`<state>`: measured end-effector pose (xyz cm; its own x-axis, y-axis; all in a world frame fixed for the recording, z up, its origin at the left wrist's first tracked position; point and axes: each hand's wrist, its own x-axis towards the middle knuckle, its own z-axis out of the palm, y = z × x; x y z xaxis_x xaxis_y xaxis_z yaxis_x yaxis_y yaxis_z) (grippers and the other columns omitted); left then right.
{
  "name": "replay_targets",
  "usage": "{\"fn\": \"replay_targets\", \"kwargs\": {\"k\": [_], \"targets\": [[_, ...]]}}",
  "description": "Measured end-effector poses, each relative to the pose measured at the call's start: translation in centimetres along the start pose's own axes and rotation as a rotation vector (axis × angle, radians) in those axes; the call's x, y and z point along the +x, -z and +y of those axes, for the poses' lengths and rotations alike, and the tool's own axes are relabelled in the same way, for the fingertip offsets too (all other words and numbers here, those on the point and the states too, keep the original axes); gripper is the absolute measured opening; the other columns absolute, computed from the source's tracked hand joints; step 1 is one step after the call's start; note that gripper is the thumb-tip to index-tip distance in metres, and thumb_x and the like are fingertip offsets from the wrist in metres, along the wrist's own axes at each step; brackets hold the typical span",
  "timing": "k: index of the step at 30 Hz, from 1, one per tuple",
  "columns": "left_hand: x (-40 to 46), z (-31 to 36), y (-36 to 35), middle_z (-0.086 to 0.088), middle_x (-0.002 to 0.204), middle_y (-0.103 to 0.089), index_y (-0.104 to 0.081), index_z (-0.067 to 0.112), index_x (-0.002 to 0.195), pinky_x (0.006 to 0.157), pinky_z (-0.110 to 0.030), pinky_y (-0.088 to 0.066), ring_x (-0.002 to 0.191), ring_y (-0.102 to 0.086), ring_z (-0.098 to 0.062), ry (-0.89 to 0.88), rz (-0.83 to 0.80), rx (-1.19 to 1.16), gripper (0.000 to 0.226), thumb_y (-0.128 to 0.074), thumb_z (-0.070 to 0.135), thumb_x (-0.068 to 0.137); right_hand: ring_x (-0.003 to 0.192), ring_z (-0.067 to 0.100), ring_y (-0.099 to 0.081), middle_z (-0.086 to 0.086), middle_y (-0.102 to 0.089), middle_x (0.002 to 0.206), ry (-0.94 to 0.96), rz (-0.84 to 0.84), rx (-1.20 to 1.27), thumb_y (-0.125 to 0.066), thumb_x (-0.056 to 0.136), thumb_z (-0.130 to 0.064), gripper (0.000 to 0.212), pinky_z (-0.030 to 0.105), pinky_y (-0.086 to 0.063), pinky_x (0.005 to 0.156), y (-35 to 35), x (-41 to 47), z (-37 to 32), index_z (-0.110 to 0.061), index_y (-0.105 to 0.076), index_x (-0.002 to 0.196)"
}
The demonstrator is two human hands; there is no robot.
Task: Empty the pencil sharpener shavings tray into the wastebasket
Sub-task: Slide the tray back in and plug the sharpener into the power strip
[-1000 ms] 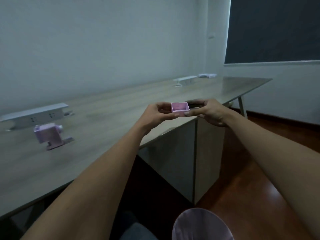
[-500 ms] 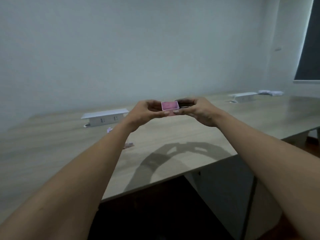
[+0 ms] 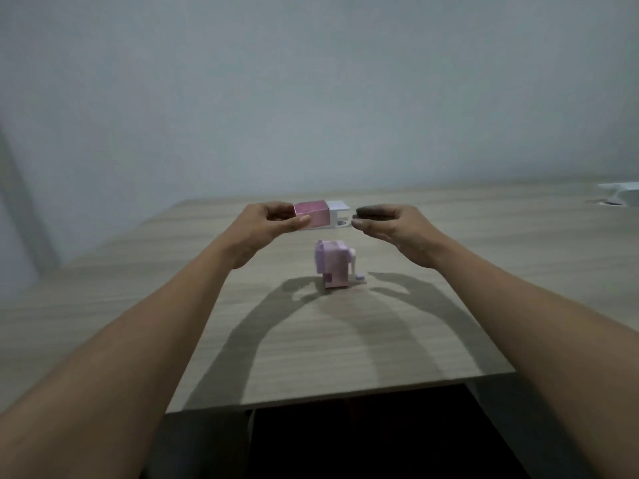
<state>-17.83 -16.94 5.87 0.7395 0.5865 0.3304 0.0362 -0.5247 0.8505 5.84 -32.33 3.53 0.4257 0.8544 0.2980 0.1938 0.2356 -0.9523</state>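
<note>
My left hand (image 3: 268, 221) grips the small pink shavings tray (image 3: 313, 214) by its left end, thumb in front and fingers behind, holding it level above the table. Its open top faces up and the inside looks bare. My right hand (image 3: 387, 224) hovers just right of the tray, apart from it, fingers curved and holding nothing. Below and between both hands the pale pink pencil sharpener (image 3: 334, 267) stands upright on the wooden table (image 3: 345, 340), its crank on the right side. No wastebasket is in sight.
A white power socket block (image 3: 337, 214) sits on the table behind the tray, partly hidden by it. Another white block (image 3: 620, 193) lies at the far right edge. A plain wall runs behind the table. The table's near edge crosses below my forearms.
The view has swung left, bringing the sharpener to the centre. My right hand has let go of the tray and drawn a little to the right; my left hand alone holds it.
</note>
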Motion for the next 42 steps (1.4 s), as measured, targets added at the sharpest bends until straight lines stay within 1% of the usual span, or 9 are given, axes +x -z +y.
{"fn": "replay_targets", "kwargs": {"k": [5, 8, 11, 15, 18, 21, 29, 35, 42], "targets": [[-2.1, -4.4, 2.3, 0.003, 0.117, -0.077, -0.073, 0.014, 0.125, 0.079, -0.004, -0.046, 0.100, -0.069, 0.004, 0.078, 0.060, -0.025, 0.039, -0.076, 0.027, 0.088, 0.116, 0.007, -0.068, -0.001, -0.075, 0.123, -0.012, -0.030, -0.118, -0.087, 0.076, -0.020, 0.052, 0.029, -0.047, 0.108, -1.2, 0.2, 3.0, -0.009, -0.071, 0.125], [-2.8, -6.2, 2.2, -0.002, 0.115, -0.078, -0.074, 0.011, 0.123, 0.083, -0.010, -0.048, 0.104, -0.070, -0.008, 0.139, 0.040, -0.014, 0.038, -0.077, 0.025, 0.087, 0.116, 0.008, -0.068, 0.000, -0.072, 0.127, -0.025, -0.052, -0.133, -0.086, 0.078, -0.016, 0.055, 0.027, -0.048, 0.106, -1.4, 0.4, 3.9, -0.006, -0.068, 0.129], [-3.1, -7.4, 1.8, -0.007, 0.110, -0.079, -0.075, 0.009, 0.120, 0.083, -0.020, -0.053, 0.092, -0.072, -0.011, 0.191, 0.011, -0.010, 0.037, -0.078, 0.025, 0.086, 0.117, 0.006, -0.066, -0.001, -0.069, 0.132, -0.043, -0.090, -0.143, -0.085, 0.078, -0.014, 0.061, 0.022, -0.047, 0.100, -1.5, 0.7, 4.7, -0.005, -0.064, 0.135], [-3.2, -8.4, 1.2, -0.003, 0.109, -0.079, -0.074, 0.013, 0.121, 0.088, -0.026, -0.053, 0.095, -0.072, -0.012, 0.220, -0.039, 0.021, 0.041, -0.080, 0.030, 0.084, 0.118, 0.006, -0.066, -0.003, -0.069, 0.132, -0.046, -0.115, -0.116, -0.083, 0.080, -0.015, 0.060, 0.022, -0.049, 0.101, -1.7, 1.1, 5.5, -0.009, -0.064, 0.136], [-3.3, -8.2, 0.3, -0.005, 0.104, -0.080, -0.075, 0.011, 0.119, 0.072, -0.016, -0.055, 0.082, -0.073, -0.005, 0.239, -0.065, -0.007, 0.034, -0.078, 0.022, 0.086, 0.122, 0.012, -0.064, 0.000, -0.070, 0.132, -0.036, -0.122, -0.053, -0.085, 0.071, -0.021, 0.069, 0.029, -0.048, 0.106, -1.8, 1.2, 6.1, -0.009, -0.064, 0.136], [-3.1, -8.1, -0.8, -0.002, 0.093, -0.079, -0.076, 0.009, 0.116, 0.061, -0.012, -0.052, 0.069, -0.072, 0.000, 0.245, -0.057, -0.029, 0.031, -0.078, 0.016, 0.086, 0.117, 0.010, -0.066, 0.001, -0.070, 0.130, -0.017, -0.122, -0.035, -0.084, 0.066, -0.025, 0.072, 0.024, -0.050, 0.099, -1.9, 1.2, 6.4, -0.011, -0.064, 0.134], [-2.1, -7.8, -3.0, 0.002, 0.089, -0.080, -0.078, 0.012, 0.114, 0.065, -0.015, -0.053, 0.070, -0.070, -0.002, 0.224, -0.090, -0.065, 0.030, -0.080, 0.019, 0.085, 0.119, 0.008, -0.067, -0.002, -0.071, 0.130, 0.005, -0.141, -0.061, -0.086, 0.067, -0.028, 0.071, 0.022, -0.050, 0.100, -1.8, 1.4, 6.5, -0.014, -0.066, 0.133], [-1.0, -7.3, -5.2, 0.000, 0.089, -0.079, -0.076, 0.006, 0.117, 0.060, -0.011, -0.051, 0.066, -0.070, 0.001, 0.202, -0.099, -0.060, 0.035, -0.080, 0.016, 0.084, 0.116, 0.007, -0.067, -0.001, -0.071, 0.129, 0.001, -0.132, -0.048, -0.082, 0.080, -0.013, 0.054, 0.024, -0.051, 0.101, -1.8, 1.4, 6.7, -0.013, -0.066, 0.132], [-0.6, -7.5, -5.5, 0.000, 0.092, -0.079, -0.077, 0.010, 0.114, 0.060, -0.010, -0.049, 0.068, -0.070, 0.002, 0.200, -0.100, -0.043, 0.035, -0.083, 0.022, 0.081, 0.124, 0.011, -0.064, -0.002, -0.072, 0.130, -0.001, -0.137, -0.076, -0.092, 0.063, -0.036, 0.080, 0.031, -0.049, 0.106, -1.5, 1.6, 6.9, -0.013, -0.066, 0.135]]}}
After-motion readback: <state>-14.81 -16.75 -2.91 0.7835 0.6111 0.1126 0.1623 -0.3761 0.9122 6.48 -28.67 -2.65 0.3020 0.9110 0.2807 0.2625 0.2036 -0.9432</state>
